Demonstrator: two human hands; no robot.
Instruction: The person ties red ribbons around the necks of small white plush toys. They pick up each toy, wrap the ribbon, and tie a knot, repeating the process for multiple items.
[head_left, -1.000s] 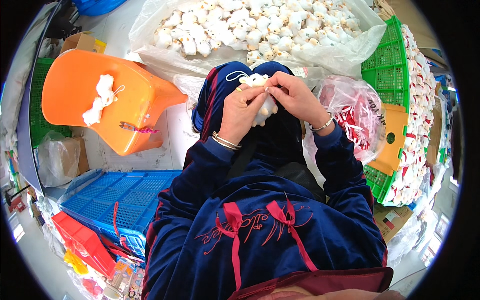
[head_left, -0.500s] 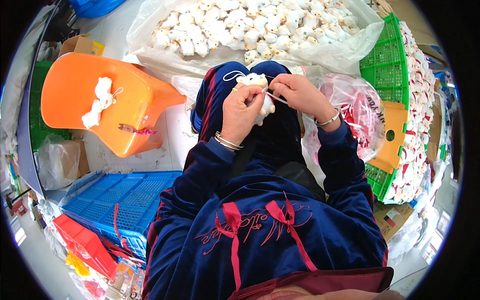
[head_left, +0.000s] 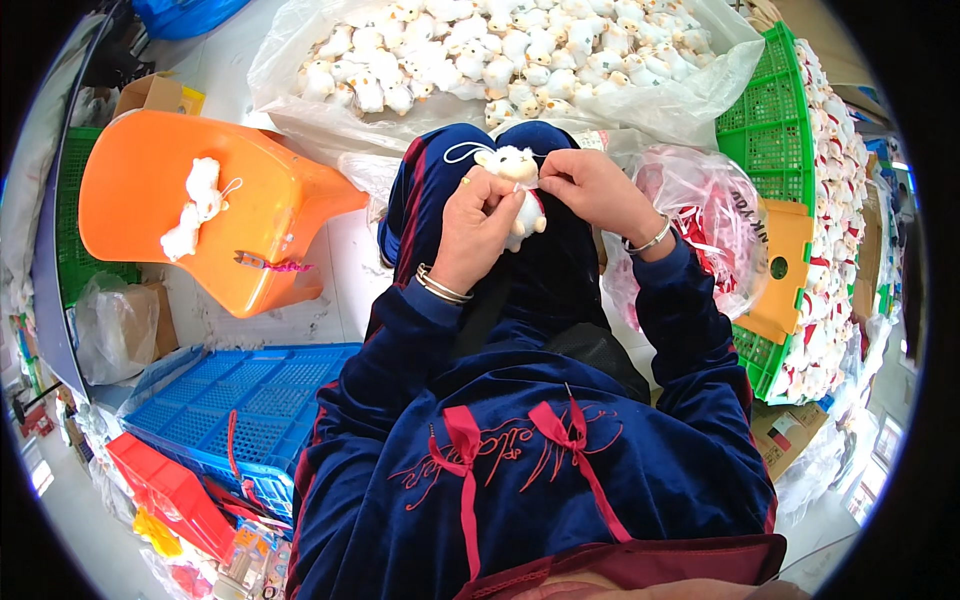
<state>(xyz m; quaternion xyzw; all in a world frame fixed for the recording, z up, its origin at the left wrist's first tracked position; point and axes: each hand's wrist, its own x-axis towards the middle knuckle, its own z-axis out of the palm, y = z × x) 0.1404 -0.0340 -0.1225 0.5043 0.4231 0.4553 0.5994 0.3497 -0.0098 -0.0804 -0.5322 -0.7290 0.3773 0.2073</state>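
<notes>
- While the person sits with knees up, a small white plush toy is held over the lap, and every place below is told from that toy.
- Left hand grips the toy from its left, fingers curled round the body.
- Right hand meets it from the right, thumb and forefinger pinching at the toy's neck; what they pinch is too small to tell.
- Beyond the toy lies a clear bag heaped with similar toys.
- Right of it sit a bag of red ribbons and a green crate.
- Left of it stands an orange stool bearing two toys.
- Below left lies a blue crate.
</notes>
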